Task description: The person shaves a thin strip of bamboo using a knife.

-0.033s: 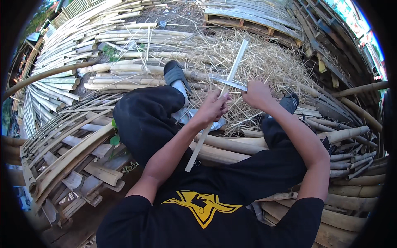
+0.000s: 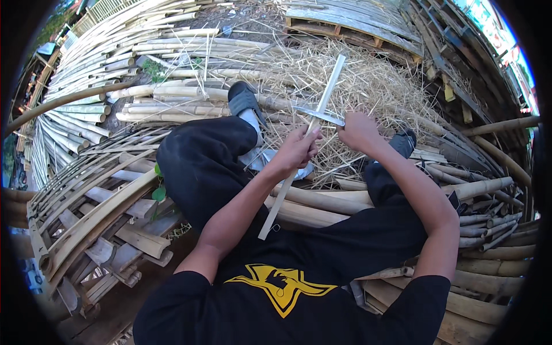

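Note:
My left hand (image 2: 296, 150) is closed round the middle of a long, pale bamboo strip (image 2: 329, 86). The strip slants from near my lap up to the far right, over a heap of shavings. In my right hand (image 2: 359, 133) is a knife (image 2: 328, 118), its handle hidden by my fingers. The metal blade points left and lies across the strip, just beyond my left hand. Both hands are close together between my bent knees.
Thin bamboo shavings (image 2: 368, 75) cover the ground ahead. Bamboo poles (image 2: 178, 92) are stacked at the far left, with split pieces (image 2: 144, 238) beside my left leg. A wooden pallet (image 2: 351, 26) lies at the back, and more poles (image 2: 483, 187) are on my right.

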The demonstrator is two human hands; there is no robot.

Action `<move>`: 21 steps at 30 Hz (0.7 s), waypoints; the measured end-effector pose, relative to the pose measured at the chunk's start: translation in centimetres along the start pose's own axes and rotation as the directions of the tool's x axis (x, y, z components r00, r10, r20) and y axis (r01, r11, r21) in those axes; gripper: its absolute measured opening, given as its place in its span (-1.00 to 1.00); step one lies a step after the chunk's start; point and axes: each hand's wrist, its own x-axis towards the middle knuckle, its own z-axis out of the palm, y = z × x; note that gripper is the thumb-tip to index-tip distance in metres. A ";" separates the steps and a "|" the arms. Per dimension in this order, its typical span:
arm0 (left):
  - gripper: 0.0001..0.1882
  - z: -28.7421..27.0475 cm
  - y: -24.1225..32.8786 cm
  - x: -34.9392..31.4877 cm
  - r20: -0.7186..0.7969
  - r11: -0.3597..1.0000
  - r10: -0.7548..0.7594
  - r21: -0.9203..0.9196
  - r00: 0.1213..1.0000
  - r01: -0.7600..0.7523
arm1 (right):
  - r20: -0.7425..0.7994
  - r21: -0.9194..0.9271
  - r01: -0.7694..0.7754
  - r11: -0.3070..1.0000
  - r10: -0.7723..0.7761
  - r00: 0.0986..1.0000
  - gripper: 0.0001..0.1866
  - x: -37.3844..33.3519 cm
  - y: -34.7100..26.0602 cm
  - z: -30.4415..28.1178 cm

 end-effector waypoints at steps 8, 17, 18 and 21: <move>-0.70 -0.2 -1.1 -0.2 -0.021 0.989 -0.023 -0.149 1.000 0.020 | 0.045 -0.061 0.109 0.992 -0.106 0.993 -0.72 1.7 -0.7 0.9; -0.70 -0.3 -1.5 0.2 -0.121 0.999 -0.037 -0.008 0.992 0.036 | 0.071 -0.101 0.130 0.986 -0.123 0.990 -0.76 4.2 -0.5 1.8; -0.70 -0.4 -2.1 0.5 -0.145 0.998 -0.007 0.055 0.989 0.016 | 0.076 -0.098 0.115 0.989 -0.108 0.991 -0.78 4.8 -0.3 2.3; -0.71 -0.5 -1.6 0.2 -0.108 0.997 -0.065 -0.054 0.992 0.060 | -0.019 -0.148 0.090 0.985 -0.094 0.995 -0.79 6.9 2.1 3.0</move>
